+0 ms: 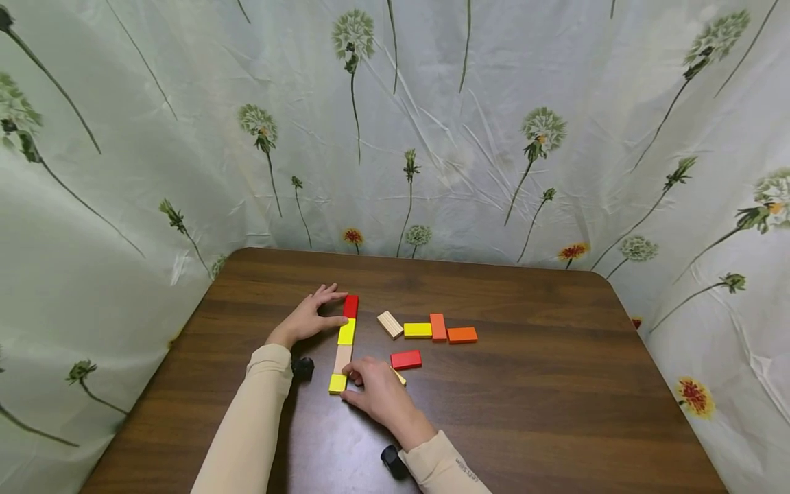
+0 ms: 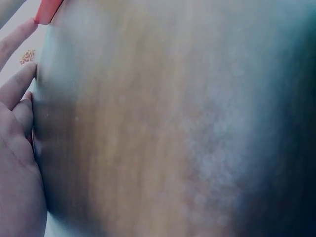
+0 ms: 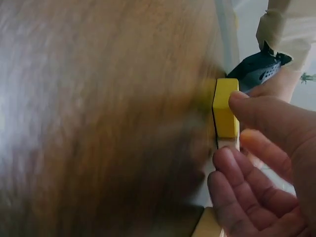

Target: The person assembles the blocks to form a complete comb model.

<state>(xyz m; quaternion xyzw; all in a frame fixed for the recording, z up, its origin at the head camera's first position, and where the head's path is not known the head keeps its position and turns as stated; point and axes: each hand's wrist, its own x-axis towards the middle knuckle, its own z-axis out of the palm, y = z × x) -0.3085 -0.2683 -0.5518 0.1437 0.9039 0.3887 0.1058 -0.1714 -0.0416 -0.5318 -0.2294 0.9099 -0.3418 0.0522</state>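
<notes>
A row of flat blocks runs front to back: red (image 1: 350, 307), yellow (image 1: 347, 332), pale wood (image 1: 342, 358) and, at the near end, yellow (image 1: 337, 383). My left hand (image 1: 304, 320) lies at the row's left, its index fingertip at the red block (image 2: 48, 11) and its thumb by the red-yellow joint. From the right, my right hand (image 1: 384, 396) reaches the near end. Its thumb touches the yellow block (image 3: 226, 108) in the right wrist view, the other fingers bent loosely beside the row. A pale block (image 1: 398, 377) is partly hidden behind this hand.
Right of the row lie a ridged wooden block (image 1: 390, 325), a yellow block (image 1: 417, 331), an upright-lying orange one (image 1: 438, 328), another orange one (image 1: 462, 335) and a red block (image 1: 406, 359). A flowered curtain (image 1: 457, 137) hangs behind the brown table (image 1: 543, 384).
</notes>
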